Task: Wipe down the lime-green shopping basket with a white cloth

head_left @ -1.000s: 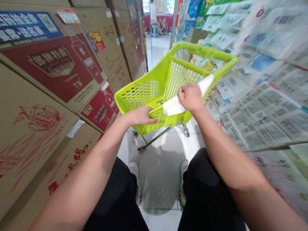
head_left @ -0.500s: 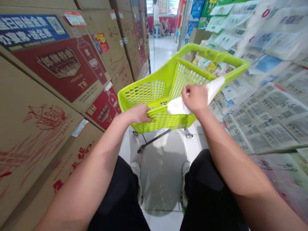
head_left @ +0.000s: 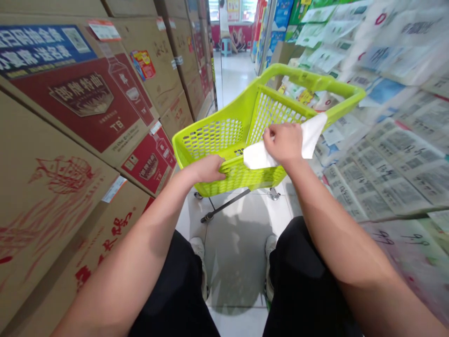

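Observation:
In front of me a lime-green plastic shopping cart [head_left: 210, 133] stands turned sideways, its handle end toward the right. My left hand [head_left: 209, 168] is closed around the near rim of the cart, fingers over the edge. My right hand [head_left: 285, 141] is closed on a white cloth [head_left: 258, 157] that lies against the same rim. One end of the cloth sticks out past the fingers on the left, and the other spreads toward the handle on the right. The part of the basket I can see holds no goods.
Stacked cardboard boxes [head_left: 87, 98] wall the left side. Packs of tissue paper [head_left: 389, 164] are piled along the right. Down the aisle a person [head_left: 223, 21] is near a blue stool [head_left: 226, 47]. Under the cart are wheels [head_left: 206, 217] on the tiled floor.
My left hand has slid slightly to the right along the rim. The cloth's right end now hangs lower and spreads wider beside my right hand. The cart has barely shifted.

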